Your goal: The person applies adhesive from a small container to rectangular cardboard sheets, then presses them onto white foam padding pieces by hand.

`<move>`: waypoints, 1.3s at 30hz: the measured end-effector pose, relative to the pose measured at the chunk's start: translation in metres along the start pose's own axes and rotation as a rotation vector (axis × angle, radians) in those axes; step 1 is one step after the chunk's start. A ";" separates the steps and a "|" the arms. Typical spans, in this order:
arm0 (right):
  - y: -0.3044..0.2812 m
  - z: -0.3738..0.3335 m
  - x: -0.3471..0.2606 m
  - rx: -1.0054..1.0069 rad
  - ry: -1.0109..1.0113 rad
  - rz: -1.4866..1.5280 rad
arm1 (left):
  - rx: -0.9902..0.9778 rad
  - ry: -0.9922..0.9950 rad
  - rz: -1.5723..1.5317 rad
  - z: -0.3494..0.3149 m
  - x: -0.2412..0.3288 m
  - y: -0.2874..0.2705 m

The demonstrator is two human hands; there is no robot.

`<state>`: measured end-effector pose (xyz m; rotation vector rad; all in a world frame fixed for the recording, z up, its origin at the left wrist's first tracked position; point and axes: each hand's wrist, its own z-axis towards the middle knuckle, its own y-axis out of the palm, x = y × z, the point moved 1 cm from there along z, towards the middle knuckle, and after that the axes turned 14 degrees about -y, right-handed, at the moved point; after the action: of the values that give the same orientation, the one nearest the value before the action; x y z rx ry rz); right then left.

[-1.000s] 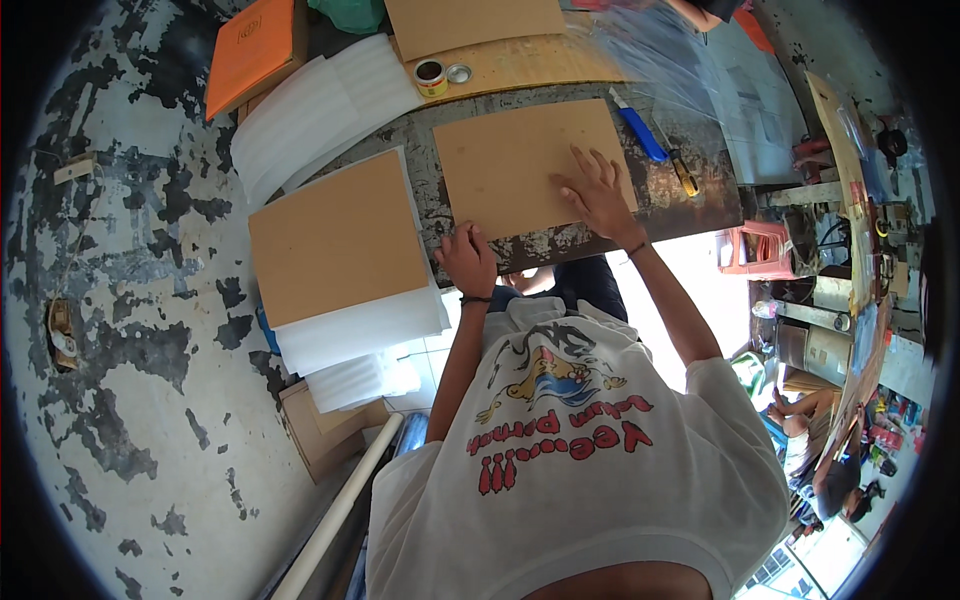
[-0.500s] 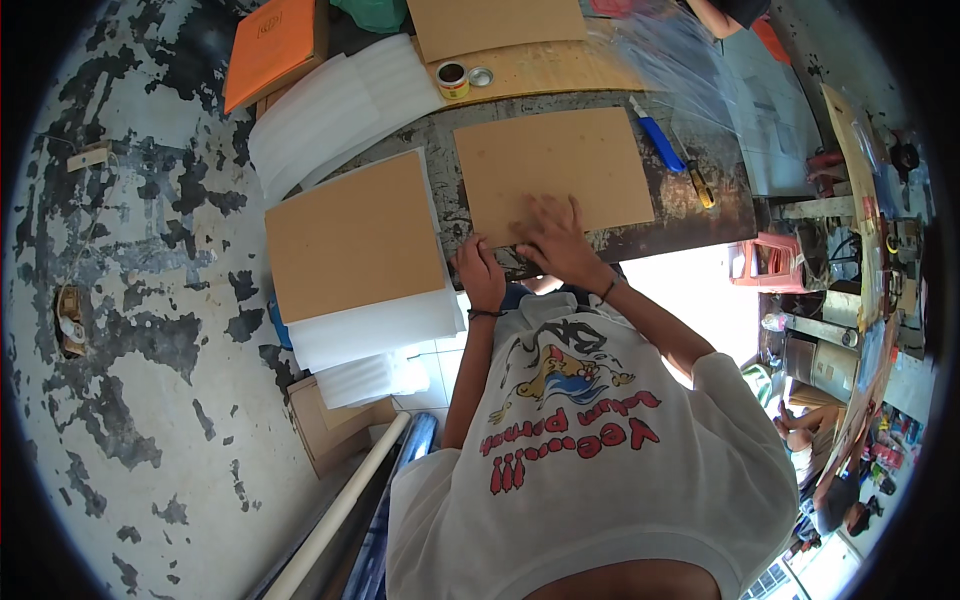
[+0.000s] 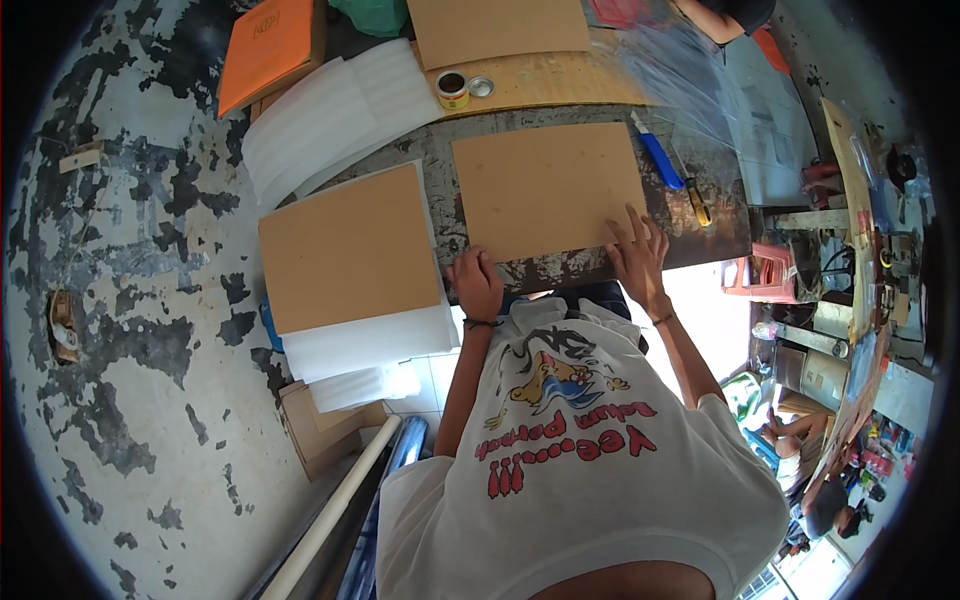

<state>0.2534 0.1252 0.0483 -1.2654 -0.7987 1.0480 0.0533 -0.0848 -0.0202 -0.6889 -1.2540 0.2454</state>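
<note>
A rectangular brown board [image 3: 550, 185] lies flat on the worn dark table [image 3: 560, 268], near its front edge. My right hand [image 3: 640, 250] rests with fingers spread on the board's near right corner. At the near left corner is my left hand [image 3: 476, 283], its fingers curled together by the table edge. Whatever lies under those curled fingers, if anything, is hidden. To the left, a second brown board [image 3: 350, 250] sits on white foam sheets [image 3: 375, 335]. Right of the first board are a blue cutter knife [image 3: 660, 160] and a yellow-handled screwdriver [image 3: 697, 205].
Beyond the board stand an open small tin [image 3: 452, 90] and its lid [image 3: 481, 87]. More foam sheets [image 3: 335, 105], an orange box [image 3: 265, 55] and another brown board [image 3: 500, 30] lie farther back. Clear plastic sheeting [image 3: 690, 75] covers the far right. Long rolls [image 3: 340, 510] lean at lower left.
My right hand has slid rightward from the board's near middle to its near right corner, fingers spreading. The left hand stays near the left corner. The whole view has shifted slightly.
</note>
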 end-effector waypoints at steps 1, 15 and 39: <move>0.002 -0.006 0.007 -0.001 0.007 -0.005 | -0.006 0.003 -0.005 0.000 0.001 0.000; 0.039 0.105 0.003 0.102 -0.192 0.041 | -0.012 -0.130 0.102 -0.001 0.015 0.007; 0.051 0.160 0.079 -0.054 -0.163 -0.180 | 0.033 -0.111 0.134 0.000 0.017 -0.002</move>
<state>0.1243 0.2548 0.0174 -1.1404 -1.0518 0.9974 0.0582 -0.0774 -0.0051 -0.7397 -1.3084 0.4183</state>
